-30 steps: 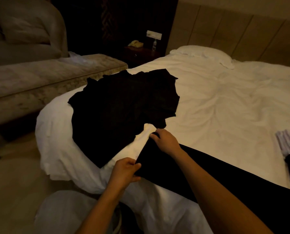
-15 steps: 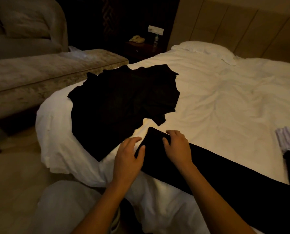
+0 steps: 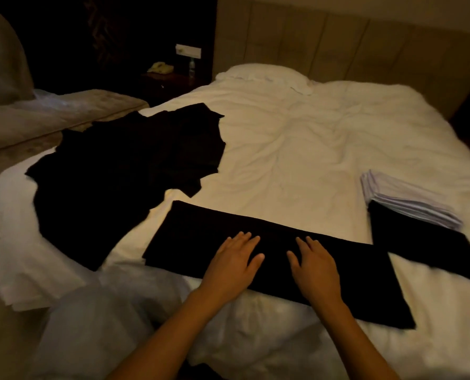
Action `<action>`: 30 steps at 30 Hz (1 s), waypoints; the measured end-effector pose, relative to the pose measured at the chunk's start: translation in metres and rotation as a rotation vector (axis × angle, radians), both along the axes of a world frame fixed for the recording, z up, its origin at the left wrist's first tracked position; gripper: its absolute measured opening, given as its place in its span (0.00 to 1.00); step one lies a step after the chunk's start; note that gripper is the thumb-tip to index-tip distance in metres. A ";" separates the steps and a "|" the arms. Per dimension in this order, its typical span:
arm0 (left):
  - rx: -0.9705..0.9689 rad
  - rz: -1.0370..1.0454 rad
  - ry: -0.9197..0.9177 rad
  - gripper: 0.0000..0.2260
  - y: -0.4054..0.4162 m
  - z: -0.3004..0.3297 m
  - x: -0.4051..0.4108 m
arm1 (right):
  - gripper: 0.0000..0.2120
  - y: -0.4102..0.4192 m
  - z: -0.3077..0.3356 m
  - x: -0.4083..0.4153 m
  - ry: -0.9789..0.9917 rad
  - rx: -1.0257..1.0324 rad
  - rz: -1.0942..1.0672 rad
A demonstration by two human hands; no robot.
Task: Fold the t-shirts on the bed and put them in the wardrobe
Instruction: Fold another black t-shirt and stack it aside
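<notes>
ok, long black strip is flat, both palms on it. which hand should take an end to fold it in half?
Probably left. The left hand rests nearer the strip's free left end; the right hand is farther from the right end, which runs toward the folded stack.

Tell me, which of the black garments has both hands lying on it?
The long folded black strip nearest the person; the left hand and right hand lie flat on it.

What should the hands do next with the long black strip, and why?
Probably fold one end of the black t-shirt over toward the other: both the left hand and right hand lie flat on it, and it remains one long strip.
</notes>
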State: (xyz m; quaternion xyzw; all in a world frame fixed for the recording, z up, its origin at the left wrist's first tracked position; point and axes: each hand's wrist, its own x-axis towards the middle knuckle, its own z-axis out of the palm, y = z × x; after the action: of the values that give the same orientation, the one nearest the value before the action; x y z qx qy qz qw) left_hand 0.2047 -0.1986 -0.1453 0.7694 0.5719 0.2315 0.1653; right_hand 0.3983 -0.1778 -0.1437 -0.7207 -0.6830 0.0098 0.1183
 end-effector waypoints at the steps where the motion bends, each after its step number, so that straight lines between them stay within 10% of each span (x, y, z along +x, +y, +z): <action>1: -0.008 -0.016 0.009 0.30 0.001 0.000 0.010 | 0.27 -0.003 0.001 0.013 -0.013 0.001 -0.027; 13: -0.326 0.050 -0.337 0.26 0.012 0.018 0.104 | 0.45 -0.039 0.008 0.126 0.303 -0.054 -0.424; 18: -0.319 0.127 -0.385 0.24 0.012 0.019 0.115 | 0.25 -0.031 0.006 0.147 0.634 -0.141 -0.324; 24: -0.357 0.133 -0.525 0.22 0.012 0.014 0.113 | 0.12 -0.032 0.035 0.137 1.536 -0.150 -0.272; 30: -0.436 0.200 -0.720 0.23 0.022 0.004 0.109 | 0.12 -0.026 0.086 0.103 1.745 -0.156 -0.173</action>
State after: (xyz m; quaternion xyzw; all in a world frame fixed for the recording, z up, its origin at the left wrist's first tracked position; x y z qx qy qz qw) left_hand 0.3132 -0.1762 -0.1414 0.5277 0.5850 0.3737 0.4896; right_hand 0.5018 -0.2037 -0.0575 -0.5115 -0.2896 0.5945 0.5488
